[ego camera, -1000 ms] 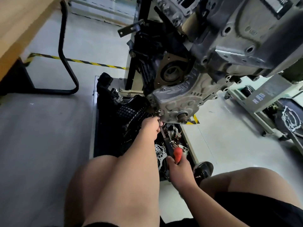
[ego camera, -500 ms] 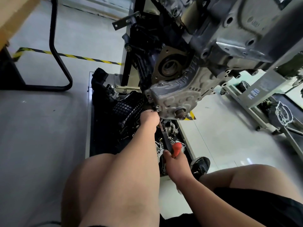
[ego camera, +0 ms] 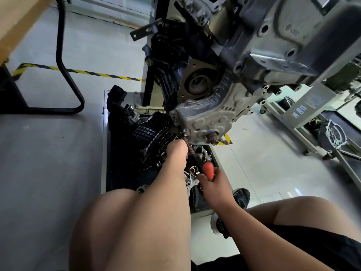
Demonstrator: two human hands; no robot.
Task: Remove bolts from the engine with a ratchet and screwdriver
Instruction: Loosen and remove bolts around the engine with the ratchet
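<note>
A grey engine (ego camera: 269, 55) hangs on a stand above the floor, its ribbed lower cover (ego camera: 207, 122) facing me. My left hand (ego camera: 176, 150) reaches up to the cover's lower left corner and grips the head end of a tool at a small bolt (ego camera: 184, 132) there. My right hand (ego camera: 212, 182) grips the tool's red and black handle (ego camera: 208, 170) lower down. The shaft (ego camera: 192, 153) runs slanting between the two hands. Whether the tool is a ratchet or a screwdriver is unclear.
Under the engine a black tray (ego camera: 109, 153) holds a black ribbed plastic part (ego camera: 150, 133) and several loose metal pieces. My bare knees fill the foreground. A black tube table leg (ego camera: 64, 75) stands left; a second stand (ego camera: 312, 118) is at the right.
My right hand with the red handle has shifted slightly between frames; the camera has tilted a little. My left hand stays at the cover's corner.
</note>
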